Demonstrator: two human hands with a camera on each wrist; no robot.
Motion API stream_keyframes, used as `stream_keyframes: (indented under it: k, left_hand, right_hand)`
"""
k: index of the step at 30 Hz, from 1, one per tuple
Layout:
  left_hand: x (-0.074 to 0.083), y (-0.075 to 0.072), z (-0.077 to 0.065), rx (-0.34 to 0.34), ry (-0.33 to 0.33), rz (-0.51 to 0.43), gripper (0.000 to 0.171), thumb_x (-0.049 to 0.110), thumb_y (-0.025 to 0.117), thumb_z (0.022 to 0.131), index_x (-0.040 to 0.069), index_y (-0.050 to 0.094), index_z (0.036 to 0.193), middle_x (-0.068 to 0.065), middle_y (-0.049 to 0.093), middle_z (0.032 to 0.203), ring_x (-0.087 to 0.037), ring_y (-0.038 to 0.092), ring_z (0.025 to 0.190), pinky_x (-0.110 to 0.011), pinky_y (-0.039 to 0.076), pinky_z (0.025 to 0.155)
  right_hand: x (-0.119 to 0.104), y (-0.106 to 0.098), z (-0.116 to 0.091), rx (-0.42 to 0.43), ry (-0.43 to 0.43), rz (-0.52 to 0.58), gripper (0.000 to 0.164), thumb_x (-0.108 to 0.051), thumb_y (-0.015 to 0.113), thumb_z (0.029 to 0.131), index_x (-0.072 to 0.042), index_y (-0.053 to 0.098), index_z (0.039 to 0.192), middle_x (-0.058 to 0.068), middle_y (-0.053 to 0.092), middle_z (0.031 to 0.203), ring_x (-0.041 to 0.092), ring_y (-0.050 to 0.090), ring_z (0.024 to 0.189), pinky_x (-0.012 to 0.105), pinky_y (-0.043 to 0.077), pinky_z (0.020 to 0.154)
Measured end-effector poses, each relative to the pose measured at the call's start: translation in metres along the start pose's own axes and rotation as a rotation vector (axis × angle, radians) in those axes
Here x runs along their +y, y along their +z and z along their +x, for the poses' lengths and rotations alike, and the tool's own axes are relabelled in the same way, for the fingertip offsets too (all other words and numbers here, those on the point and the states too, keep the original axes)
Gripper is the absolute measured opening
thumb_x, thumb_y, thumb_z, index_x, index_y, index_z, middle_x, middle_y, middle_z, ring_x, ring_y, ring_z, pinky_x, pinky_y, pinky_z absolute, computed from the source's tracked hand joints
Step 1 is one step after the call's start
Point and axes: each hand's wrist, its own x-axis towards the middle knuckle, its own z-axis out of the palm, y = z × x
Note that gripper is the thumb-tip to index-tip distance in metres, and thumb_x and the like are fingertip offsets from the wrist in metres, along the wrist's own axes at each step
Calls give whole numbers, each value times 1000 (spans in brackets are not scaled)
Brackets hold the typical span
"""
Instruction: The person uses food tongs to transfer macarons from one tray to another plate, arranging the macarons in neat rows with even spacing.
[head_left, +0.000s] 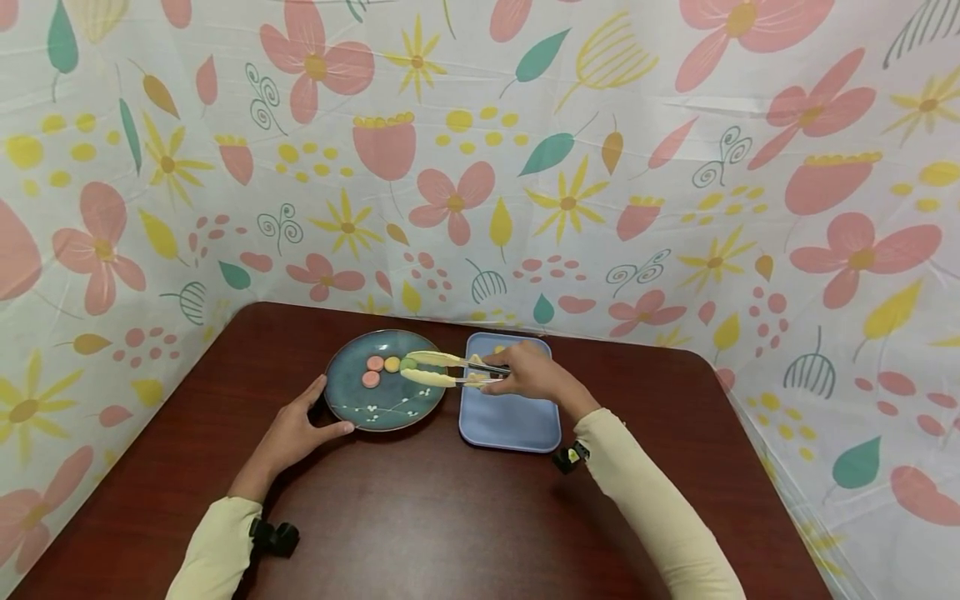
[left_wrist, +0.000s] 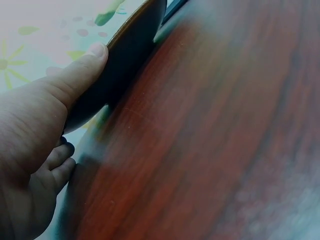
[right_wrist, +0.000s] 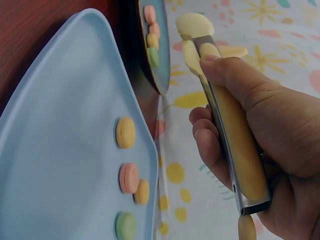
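At the left side of a dark teal plate (head_left: 348, 396), my left hand (head_left: 295, 427) holds the rim between thumb and fingers. Its thumb (left_wrist: 90, 62) lies along the edge in the left wrist view. Yellow-tipped metal tongs (right_wrist: 240, 150) are in my right hand (head_left: 534, 373), gripped along their handles. The tongs reach left over the plate, and in the head view their spread tips appear around a green macaron (head_left: 408, 364). In the right wrist view that macaron sits on the plate, apart from the tips. Two pink macarons (head_left: 371, 379) and a yellow macaron (head_left: 392, 364) lie beside it.
Just right of the plate stands a blue tray (head_left: 510, 427). Yellow macarons (right_wrist: 125, 132), a pink macaron (right_wrist: 129, 178) and a green macaron (right_wrist: 125, 226) lie on it. A flower-patterned cloth (head_left: 450, 275) hangs behind the brown table (head_left: 420, 508).
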Motion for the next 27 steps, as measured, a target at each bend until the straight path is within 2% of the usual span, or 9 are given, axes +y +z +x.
stream_keyframes:
  k: [1,5,8,11,14,18,24,27]
  left_hand:
    - [0,0,0,0,0,2,120,57,83,80,-1,18,162,-22,21,167,-45,26,151,-63,32,115]
    - [1,0,0,-1,3,0,119,57,83,80,-2,19,162,-22,21,167,-45,26,151,-63,32,116]
    - [1,0,1,0,6,0,119,57,83,80,-2,20,162,-22,22,167,-44,26,151,-62,32,116]
    - [0,0,1,3,6,2,119,57,83,79,-2,20,161,-22,22,167,-44,26,151,-62,32,116]
    - [0,0,1,4,7,2,119,57,83,79,-2,20,161,-21,22,167,-44,26,151,-62,32,116]
    - [0,0,1,4,8,8,119,58,82,79,-1,21,161,-21,22,167,-43,27,151,-62,32,116]
    - [-1,1,1,2,7,5,119,59,82,79,-1,20,162,-21,22,167,-43,27,151,-62,32,117]
    - [-2,1,1,1,6,-1,119,59,82,79,-1,20,162,-21,22,167,-43,27,152,-62,32,117]
  right_hand:
    - [-1,1,2,3,-6,-5,53,-37,80,89,-5,71,130,4,75,91,3,40,53,22,36,56]
    - [-4,3,9,2,-24,-2,50,-35,80,90,-7,72,130,2,75,91,2,44,55,22,38,56]
    - [-5,6,14,-20,-9,11,49,-33,80,90,-8,70,132,1,73,80,4,39,50,22,35,55]
    - [-6,9,20,-40,10,19,51,-33,80,90,-7,69,133,1,73,78,4,40,49,23,36,55]
    - [-6,13,24,-44,10,15,50,-33,80,90,-7,70,132,5,78,95,2,51,56,24,42,60]
    - [-5,18,28,-35,-13,-17,48,-35,80,90,-7,73,128,9,77,111,7,65,72,27,51,68]
    - [-5,24,31,-31,-24,-42,47,-36,81,89,-6,74,125,9,76,114,18,72,90,32,57,78]
    - [-4,25,33,-33,-19,-43,47,-35,81,89,-5,74,125,10,76,113,19,72,90,33,58,79]
